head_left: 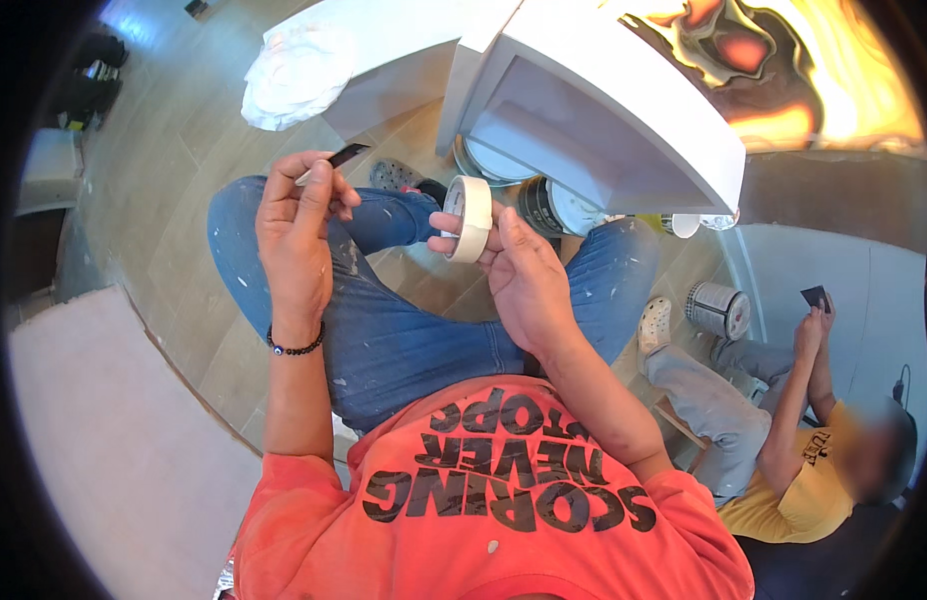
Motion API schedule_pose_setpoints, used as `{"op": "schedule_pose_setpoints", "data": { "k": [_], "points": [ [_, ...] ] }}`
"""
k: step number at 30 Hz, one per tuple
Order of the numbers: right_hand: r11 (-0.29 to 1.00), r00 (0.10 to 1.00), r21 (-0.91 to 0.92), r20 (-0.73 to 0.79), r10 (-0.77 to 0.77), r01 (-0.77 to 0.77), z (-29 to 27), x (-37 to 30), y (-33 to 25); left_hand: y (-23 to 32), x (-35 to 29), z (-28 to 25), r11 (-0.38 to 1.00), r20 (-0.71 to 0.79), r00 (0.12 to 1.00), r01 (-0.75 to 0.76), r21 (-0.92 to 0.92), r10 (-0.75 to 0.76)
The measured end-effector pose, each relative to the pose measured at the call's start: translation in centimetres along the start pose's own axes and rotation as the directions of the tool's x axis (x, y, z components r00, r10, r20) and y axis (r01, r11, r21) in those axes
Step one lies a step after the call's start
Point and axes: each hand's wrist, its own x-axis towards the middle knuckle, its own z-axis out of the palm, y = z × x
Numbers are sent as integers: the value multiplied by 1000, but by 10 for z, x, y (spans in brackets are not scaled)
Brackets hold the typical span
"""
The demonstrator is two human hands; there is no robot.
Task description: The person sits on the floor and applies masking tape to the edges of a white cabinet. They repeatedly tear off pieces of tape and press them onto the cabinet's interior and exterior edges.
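My left hand (302,215) is raised above my left thigh, its thumb and fingers pinched on a small flat black piece (350,155). The piece has a straight edge; its exact kind I cannot make out. To its right, my right hand (529,265) holds a roll of cream masking tape (474,220). Fingers of that hand pass through the roll's ring, which stands upright, side-on between my knees. The two hands are apart. Under them are my blue jeans (404,350), spotted with white paint.
A white curved cabinet-like unit (584,130) stands just ahead, with buckets (544,205) beneath it. Crumpled white cloth or plastic (299,75) lies on its left part. A pale panel (114,420) is at left. At right sits a co-worker (804,480) holding a dark square, near a paint can (719,309).
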Motion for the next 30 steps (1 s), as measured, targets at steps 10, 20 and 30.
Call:
{"op": "schedule_pose_setpoints", "data": {
  "k": [10, 20, 30],
  "points": [
    [999, 993, -34, -109, -43, 40, 2, 8, -11, 0, -31, 23, 983, 219, 961, 147, 106, -168],
    [986, 987, -116, -97, -131, 119, 6, 1, -15, -2, -45, 42, 956, 271, 916, 276, 103, -294],
    [947, 966, -202, -16, -257, 249, 9, -6, -13, 9, -39, 50, 969, 276, 931, 215, 119, -240]
  ]
}}
